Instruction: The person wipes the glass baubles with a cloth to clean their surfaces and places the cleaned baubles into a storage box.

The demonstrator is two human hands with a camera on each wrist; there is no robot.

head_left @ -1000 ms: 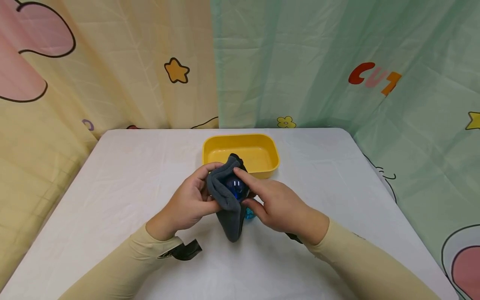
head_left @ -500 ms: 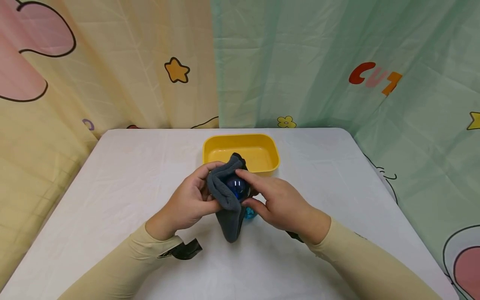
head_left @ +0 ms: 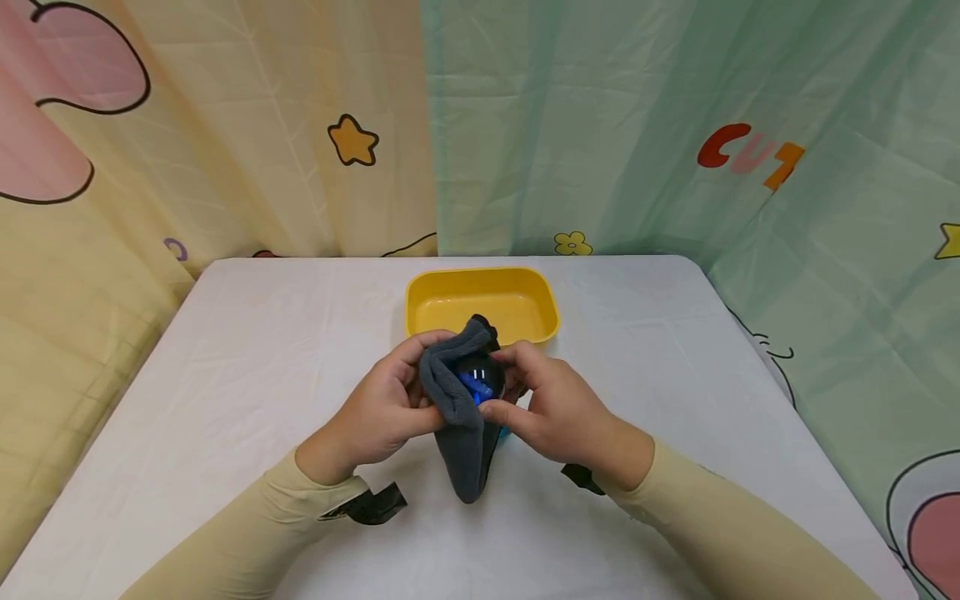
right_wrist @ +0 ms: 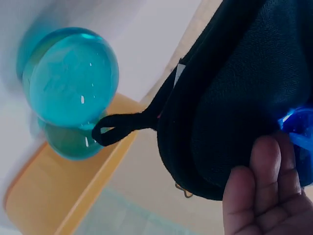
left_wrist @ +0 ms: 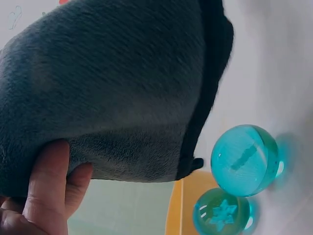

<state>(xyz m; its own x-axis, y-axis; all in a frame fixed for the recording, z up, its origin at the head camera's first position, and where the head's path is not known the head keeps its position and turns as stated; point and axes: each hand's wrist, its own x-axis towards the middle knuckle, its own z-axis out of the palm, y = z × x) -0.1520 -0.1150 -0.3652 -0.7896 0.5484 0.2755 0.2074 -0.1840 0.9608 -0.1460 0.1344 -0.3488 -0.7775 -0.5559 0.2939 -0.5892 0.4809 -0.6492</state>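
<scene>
Between my two hands a dark grey towel (head_left: 467,454) hangs folded around a clear blue ball (head_left: 477,380) with a brighter blue shape inside. My left hand (head_left: 381,406) grips the towel from the left, thumb in front. From the other side, my right hand (head_left: 564,406) holds the ball and towel between thumb and fingers. In the right wrist view the fingers (right_wrist: 266,156) lie against the towel beside the ball, which shows only partly at the edge. A black hanging loop (right_wrist: 120,128) sticks out from the towel's dark border.
Two see-through teal balls, a nearer one (left_wrist: 244,160) and one with a star shape inside (left_wrist: 221,213), rest on the white table (head_left: 262,375) under the towel. Behind them stands a yellow tray (head_left: 483,282). Printed curtains (head_left: 600,125) close off the back and sides.
The ball has turned, so the bright blue shape inside it shows now. The towel has dropped slightly toward me and to the right, and my right fingers have shifted on the ball.
</scene>
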